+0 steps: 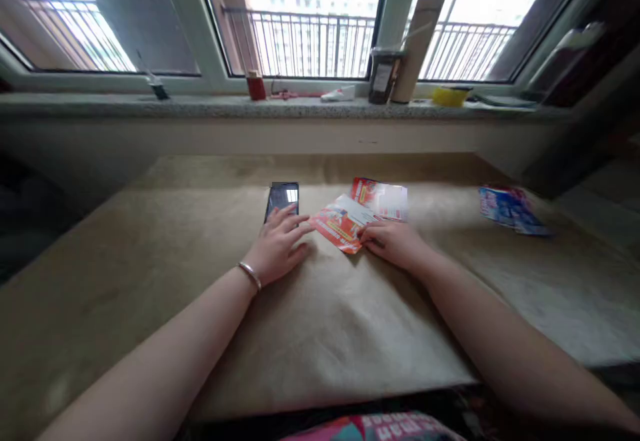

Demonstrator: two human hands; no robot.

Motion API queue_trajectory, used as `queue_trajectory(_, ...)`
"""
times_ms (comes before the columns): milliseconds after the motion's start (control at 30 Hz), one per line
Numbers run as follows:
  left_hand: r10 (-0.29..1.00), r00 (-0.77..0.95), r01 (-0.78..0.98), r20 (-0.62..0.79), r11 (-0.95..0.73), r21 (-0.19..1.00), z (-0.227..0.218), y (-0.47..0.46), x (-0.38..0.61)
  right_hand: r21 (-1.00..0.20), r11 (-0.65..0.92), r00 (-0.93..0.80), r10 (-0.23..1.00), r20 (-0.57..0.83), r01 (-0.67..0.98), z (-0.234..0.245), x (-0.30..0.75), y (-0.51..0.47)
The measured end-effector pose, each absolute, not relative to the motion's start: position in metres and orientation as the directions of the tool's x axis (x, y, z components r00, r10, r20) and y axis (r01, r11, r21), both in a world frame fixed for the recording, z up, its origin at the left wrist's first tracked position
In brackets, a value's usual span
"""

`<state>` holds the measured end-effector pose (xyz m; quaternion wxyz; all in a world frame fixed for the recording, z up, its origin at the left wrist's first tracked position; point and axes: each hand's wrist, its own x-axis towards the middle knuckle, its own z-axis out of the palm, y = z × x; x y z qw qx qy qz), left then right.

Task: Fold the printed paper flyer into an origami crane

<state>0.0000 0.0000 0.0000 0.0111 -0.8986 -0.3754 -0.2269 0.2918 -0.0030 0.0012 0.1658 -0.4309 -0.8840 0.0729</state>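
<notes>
Leaflet (336,221) in front, lying slantwise near the middle of the tabletop (320,341), shows a glossy face of red and orange with a paler, whitish part toward its upper right. Light lettering runs along its lower left edge, a yellow strip crosses the coloured field, and small pictures sit above that strip; the words are too blurred to read. One corner points down toward the person, and the sheet looks thin and fairly flat.

The right hand (393,244) grasps it at the lower right edge, fingertips curled in and pinching the paper. Just behind, partly covered by it, lies a second leaflet (393,200), red at its left end and mostly white with fine print on the right.

The left hand (277,246), with a silvery bracelet (250,276) at the wrist, grips nothing: its fingers are loosely spread, some over the lower part of a dark phone (281,198) whose screen reflects the window. Its forefinger reaches the front leaflet's left corner; whether it touches the paper cannot be told. Well apart, to the right, lies a blue and pinkish packet (513,210).
</notes>
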Motion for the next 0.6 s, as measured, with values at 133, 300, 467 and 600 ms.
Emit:
queue_trajectory(133,0.594,0.747,0.545,0.299,-0.805,0.235,-0.003,-0.010,0.010,-0.328,0.714,-0.668,0.698,0.258,0.619,0.004,0.298,-0.002)
queue_trajectory(300,0.611,0.780,0.586,0.131,-0.788,0.188,-0.002,-0.022,0.019,-0.494,0.720,-0.723,0.650,0.233,0.488,0.006,0.303,0.001)
queue_trajectory(467,0.705,0.708,0.694,0.046,-0.706,0.140,0.003,-0.026,0.021,-0.629,0.629,-0.711,0.683,0.167,0.457,0.006,0.305,0.000)
queue_trajectory(600,0.693,0.716,0.680,0.083,-0.720,0.136,0.009,-0.027,0.020,-0.672,0.568,-0.687,0.717,0.119,0.476,0.011,0.306,-0.003)
